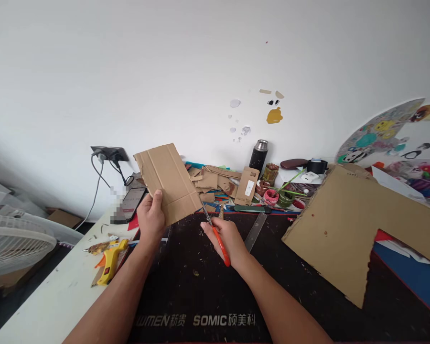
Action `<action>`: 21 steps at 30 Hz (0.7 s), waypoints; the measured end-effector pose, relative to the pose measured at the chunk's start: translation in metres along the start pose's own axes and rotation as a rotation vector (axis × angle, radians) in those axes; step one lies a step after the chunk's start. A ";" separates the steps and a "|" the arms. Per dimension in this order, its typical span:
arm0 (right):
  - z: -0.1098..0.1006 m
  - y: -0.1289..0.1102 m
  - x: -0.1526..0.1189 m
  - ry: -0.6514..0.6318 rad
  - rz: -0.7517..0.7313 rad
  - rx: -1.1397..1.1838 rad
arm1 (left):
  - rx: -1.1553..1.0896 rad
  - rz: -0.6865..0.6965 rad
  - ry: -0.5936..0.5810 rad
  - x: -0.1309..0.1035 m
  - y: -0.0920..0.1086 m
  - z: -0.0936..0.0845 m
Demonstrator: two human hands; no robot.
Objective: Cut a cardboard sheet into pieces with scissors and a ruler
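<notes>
My left hand [152,217] grips a rectangular piece of corrugated cardboard [168,179] by its lower left side, thumb on the front face. Creases run along and across the piece, which is raised and tilted above the desk. In my right hand [229,236] is a pair of scissors [221,246] with orange handles. The blades meet the lower right edge of the cardboard; whether they are parted there is too small to tell. Beneath my hands lies a black desk mat [193,296] with scattered small scraps.
A metal ruler [256,231] and a large cut cardboard sheet [329,234] lie to the right. Cardboard scraps [208,180], paint jars [271,197] and a black thermos [258,155] line the back. At left are a yellow glue gun [112,260], a phone [131,203] and a fan [17,243].
</notes>
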State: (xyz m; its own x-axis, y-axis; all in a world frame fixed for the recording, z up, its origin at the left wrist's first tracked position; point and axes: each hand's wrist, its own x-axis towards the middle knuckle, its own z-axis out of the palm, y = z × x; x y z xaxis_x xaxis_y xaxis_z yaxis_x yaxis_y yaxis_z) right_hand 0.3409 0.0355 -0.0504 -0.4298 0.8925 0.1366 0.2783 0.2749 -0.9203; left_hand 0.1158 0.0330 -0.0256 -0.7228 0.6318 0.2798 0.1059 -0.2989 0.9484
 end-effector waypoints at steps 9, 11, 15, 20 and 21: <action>0.001 -0.003 -0.001 0.024 -0.017 -0.041 | -0.036 -0.023 -0.010 -0.001 -0.005 0.000; 0.003 -0.002 -0.001 0.037 -0.021 -0.055 | -0.056 -0.033 -0.005 -0.002 -0.005 0.001; 0.005 0.001 -0.001 0.040 -0.005 -0.052 | -0.103 -0.080 0.015 -0.002 -0.003 0.006; 0.004 0.007 0.001 -0.087 0.144 0.170 | -0.146 -0.140 0.038 0.001 -0.003 0.007; 0.003 0.008 0.002 -0.102 0.168 0.230 | -0.149 -0.143 0.040 0.001 -0.003 0.006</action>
State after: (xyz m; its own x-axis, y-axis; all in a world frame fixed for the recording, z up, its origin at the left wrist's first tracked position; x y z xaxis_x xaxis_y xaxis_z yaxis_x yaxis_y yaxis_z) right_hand 0.3399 0.0382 -0.0591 -0.4813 0.8750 -0.0515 0.1561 0.0277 -0.9874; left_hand 0.1192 0.0392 -0.0273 -0.7503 0.6472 0.1347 -0.0997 -0.3121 0.9448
